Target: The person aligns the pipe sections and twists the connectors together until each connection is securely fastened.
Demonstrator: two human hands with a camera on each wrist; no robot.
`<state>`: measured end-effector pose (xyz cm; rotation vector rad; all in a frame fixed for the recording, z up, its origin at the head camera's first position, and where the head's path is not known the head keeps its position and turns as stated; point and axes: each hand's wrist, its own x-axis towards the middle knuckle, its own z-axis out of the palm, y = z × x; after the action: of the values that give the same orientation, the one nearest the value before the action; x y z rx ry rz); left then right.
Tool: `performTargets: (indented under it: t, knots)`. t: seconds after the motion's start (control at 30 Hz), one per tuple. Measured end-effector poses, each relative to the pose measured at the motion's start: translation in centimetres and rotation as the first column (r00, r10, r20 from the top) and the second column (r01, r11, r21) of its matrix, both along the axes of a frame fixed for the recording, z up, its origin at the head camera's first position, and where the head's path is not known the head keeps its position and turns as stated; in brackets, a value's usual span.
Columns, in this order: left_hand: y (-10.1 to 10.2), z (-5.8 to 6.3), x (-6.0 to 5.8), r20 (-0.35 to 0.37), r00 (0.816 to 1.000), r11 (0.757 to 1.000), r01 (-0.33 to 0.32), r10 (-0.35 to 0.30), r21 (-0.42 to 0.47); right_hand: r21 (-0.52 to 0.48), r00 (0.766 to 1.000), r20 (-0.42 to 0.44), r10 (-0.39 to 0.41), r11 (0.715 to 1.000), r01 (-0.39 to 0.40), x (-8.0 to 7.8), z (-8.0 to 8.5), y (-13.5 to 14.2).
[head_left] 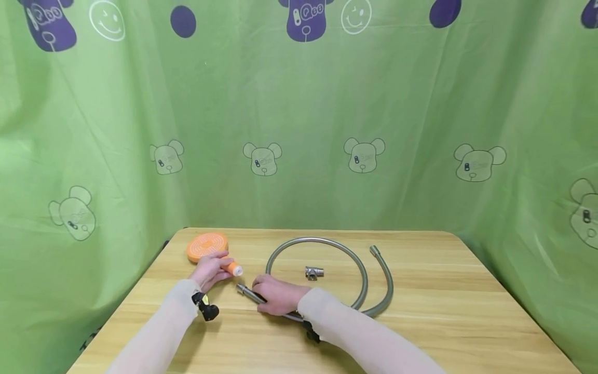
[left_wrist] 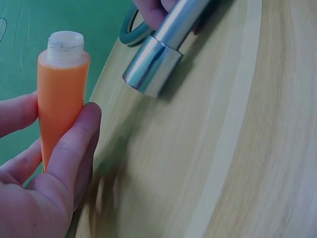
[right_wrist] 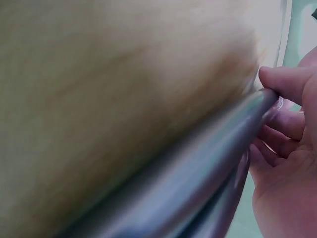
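Note:
An orange shower head point(head_left: 207, 244) with a round perforated face is at the table's far left. My left hand point(head_left: 212, 271) grips its handle point(left_wrist: 62, 99), and the white threaded end points toward the right hand. A silver metal shower hose point(head_left: 364, 283) loops across the middle of the table. Just behind one of its end fittings point(left_wrist: 153, 64), my right hand point(head_left: 282, 294) pinches the hose between thumb and fingers. That fitting is a short gap apart from the handle's threaded end. In the right wrist view, the hose point(right_wrist: 198, 168) runs blurred from the fingers.
A small chrome tee-shaped valve point(head_left: 313, 272) lies inside the hose's loop. The hose's other end fitting point(head_left: 375, 251) rests toward the back right. Everything is on a wooden table point(head_left: 444, 291), with a green printed curtain point(head_left: 303, 104) around its back and sides.

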<state>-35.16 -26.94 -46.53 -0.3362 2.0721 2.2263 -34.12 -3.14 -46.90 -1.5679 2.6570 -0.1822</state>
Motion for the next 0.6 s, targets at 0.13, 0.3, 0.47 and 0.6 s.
performTargets:
  t: [0.13,0.3,0.47,0.6]
  knots:
    - [-0.1,0.2,0.2,-0.021,1.000,1.000,-0.007,0.006,-0.012,-0.035,0.999,0.032,-0.008,0.999,0.009,0.2,0.3,0.0]
    - [-0.2,0.5,0.3,-0.047,0.999,1.000,-0.019,0.018,-0.014,-0.093,0.995,0.097,-0.028,0.995,0.037,0.5,0.9,0.0]
    - [-0.2,0.6,0.5,-0.060,0.998,0.999,-0.034,0.032,-0.027,-0.145,0.984,0.171,-0.056,0.986,0.081,1.0,1.1,0.0]
    - [-0.2,0.6,0.7,-0.064,0.997,0.999,-0.042,0.040,-0.027,-0.188,0.971,0.226,-0.072,0.975,0.116,1.3,1.2,-0.1]
